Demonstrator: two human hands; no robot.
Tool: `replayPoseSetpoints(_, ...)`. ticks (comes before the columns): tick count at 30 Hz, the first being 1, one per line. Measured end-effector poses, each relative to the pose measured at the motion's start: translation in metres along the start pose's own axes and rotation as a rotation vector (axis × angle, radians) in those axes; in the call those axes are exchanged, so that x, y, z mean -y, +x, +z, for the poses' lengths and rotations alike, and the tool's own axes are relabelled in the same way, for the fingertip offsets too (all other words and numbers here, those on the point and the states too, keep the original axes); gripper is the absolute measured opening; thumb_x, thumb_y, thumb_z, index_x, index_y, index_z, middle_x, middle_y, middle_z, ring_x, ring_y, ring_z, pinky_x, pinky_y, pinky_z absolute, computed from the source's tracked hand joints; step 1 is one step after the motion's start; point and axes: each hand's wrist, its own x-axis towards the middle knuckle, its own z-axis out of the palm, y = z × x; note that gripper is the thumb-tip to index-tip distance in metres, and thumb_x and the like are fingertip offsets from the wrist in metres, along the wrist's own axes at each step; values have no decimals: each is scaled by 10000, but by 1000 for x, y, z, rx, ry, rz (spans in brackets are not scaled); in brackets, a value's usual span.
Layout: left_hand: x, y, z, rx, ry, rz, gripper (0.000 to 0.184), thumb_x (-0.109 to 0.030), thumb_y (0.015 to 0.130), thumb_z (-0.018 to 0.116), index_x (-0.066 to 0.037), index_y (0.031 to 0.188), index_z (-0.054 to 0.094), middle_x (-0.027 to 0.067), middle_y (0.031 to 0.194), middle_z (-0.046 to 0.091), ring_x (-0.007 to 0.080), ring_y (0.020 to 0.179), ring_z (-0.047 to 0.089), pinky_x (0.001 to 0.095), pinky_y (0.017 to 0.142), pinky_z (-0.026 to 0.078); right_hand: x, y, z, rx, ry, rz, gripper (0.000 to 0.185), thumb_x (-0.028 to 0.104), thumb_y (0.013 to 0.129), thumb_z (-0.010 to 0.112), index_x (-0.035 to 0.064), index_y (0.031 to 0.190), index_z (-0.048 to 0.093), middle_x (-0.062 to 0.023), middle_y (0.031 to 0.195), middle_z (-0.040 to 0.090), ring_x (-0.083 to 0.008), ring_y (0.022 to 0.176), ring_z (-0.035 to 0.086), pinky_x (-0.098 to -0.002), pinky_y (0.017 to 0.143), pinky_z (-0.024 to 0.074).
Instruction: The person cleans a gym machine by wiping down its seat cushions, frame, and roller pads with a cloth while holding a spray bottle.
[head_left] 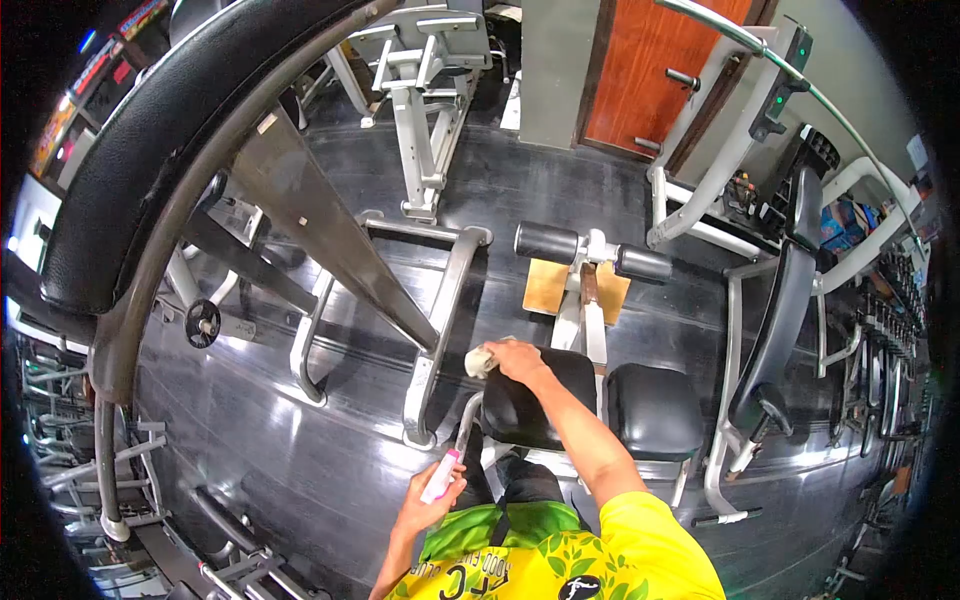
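A black padded seat [540,408] of a gym bench lies in front of the person, with a second black pad [655,410] to its right. My right hand [515,358] rests at the upper left edge of the first pad, its fingers closed on a pale cloth [481,361]. Lower down, my left hand [430,500] is wrapped round a white and pink bottle [440,478], held tilted near my waist. Part of the bottle is hidden by the fingers.
Two black foam rollers [546,242] stand beyond the seat. A large machine with a thick black pad [110,190] arches over the left side. Another bench [780,310] is at the right, and a wooden door [640,70] is at the back.
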Motion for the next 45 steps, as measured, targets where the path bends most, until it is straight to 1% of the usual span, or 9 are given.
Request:
replayPoseSetpoints(5, 9, -4, 2, 22, 34, 11, 210, -104, 838, 665, -25, 1024, 609, -21, 717, 588, 37, 546, 528, 202, 479, 426, -69, -45, 0, -297, 83, 100, 406, -8, 770, 496, 93, 1156, 568, -149, 1090, 626, -343, 1018, 587, -418, 887, 480)
replayPoseSetpoints(14, 11, -9, 13, 107, 59, 38, 224, -127, 842, 667, -47, 1044, 608, -26, 728, 586, 36, 555, 524, 204, 494, 430, -88, -120, -51, -194, 64, 614, 265, 143, 860, 519, 82, 1114, 565, -192, 1031, 629, -379, 973, 595, -491, 825, 470)
replayPoseSetpoints(16, 9, -9, 15, 129, 74, 16, 192, -53, 842, 640, -26, 1028, 600, -2, 729, 585, 46, 547, 527, 208, 492, 433, -74, -105, -32, -332, 97, 516, 282, 58, 778, 512, 81, 1054, 569, -243, 990, 618, -410, 954, 589, -494, 800, 484)
replayPoseSetpoints(19, 9, -6, 18, 147, 98, 49, 195, -53, 842, 635, -25, 1032, 597, 1, 726, 582, 51, 546, 529, 211, 495, 434, -30, -73, -7, -385, 208, 271, 341, 80, 807, 511, -2, 1134, 562, -205, 1167, 578, -356, 1121, 527, -422, 984, 404)
replayPoseSetpoints(25, -1, -2, 27, 184, 94, 50, 206, -37, 835, 634, -22, 1036, 591, 9, 721, 582, 57, 547, 536, 217, 497, 440, 14, -57, 0, -268, 145, 3, 368, 67, 799, 519, 131, 1157, 569, -129, 1140, 609, -319, 1062, 573, -430, 884, 473)
replayPoseSetpoints(29, 3, -3, 27, 213, 59, 102, 214, -124, 850, 658, -41, 1038, 600, -25, 740, 578, 29, 557, 515, 189, 493, 418, -24, -101, -36, -204, -10, 172, 434, 21, 782, 476, 168, 1177, 578, -84, 1158, 612, -294, 1047, 594, -414, 866, 494)
replayPoseSetpoints(37, 9, -8, 24, 170, 83, 93, 207, -114, 847, 658, -34, 1029, 600, -18, 736, 581, 34, 553, 517, 190, 493, 418, -59, -134, -27, -395, 45, 547, 392, 15, 733, 530, 101, 1108, 604, -165, 1051, 636, -329, 987, 611, -442, 845, 489)
replayPoseSetpoints(41, 8, -4, 28, 164, 62, 72, 210, -113, 845, 659, -30, 1028, 598, -14, 744, 580, 37, 555, 518, 195, 493, 421, 1, -80, 9, -460, 152, 57, 292, 3, 759, 494, 67, 1021, 606, -183, 1010, 620, -366, 926, 601, -457, 824, 471)
replayPoseSetpoints(45, -1, 2, 30, 199, 94, 63, 210, -47, 838, 636, -12, 1037, 580, 14, 725, 589, 65, 551, 554, 217, 513, 459, 54, -80, -10, -339, 129, -85, 390, 12, 772, 483, 136, 1121, 602, -134, 1122, 609, -317, 1018, 593, -432, 852, 482)
